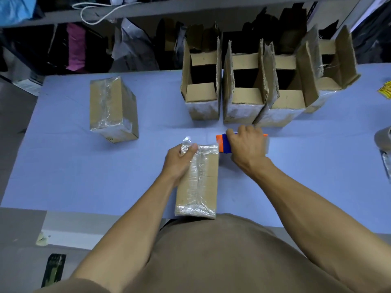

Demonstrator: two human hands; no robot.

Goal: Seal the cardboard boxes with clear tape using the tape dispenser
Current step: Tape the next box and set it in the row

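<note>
A closed cardboard box (203, 182) with clear tape along its top lies lengthwise at the table's near edge. My left hand (179, 161) grips its far left corner, thumb pressing crumpled tape (187, 142) there. My right hand (247, 146) grips the orange and blue tape dispenser (222, 142), which sits just beyond the box's far right corner. A second, taped box (112, 106) stands at the back left.
Several open cardboard boxes (203, 89) stand in a row along the far side of the blue table (84, 166). Shelves with bags and clothing are behind them. A tape roll (384, 138) shows at the right edge, yellow labels (385, 89) beyond it.
</note>
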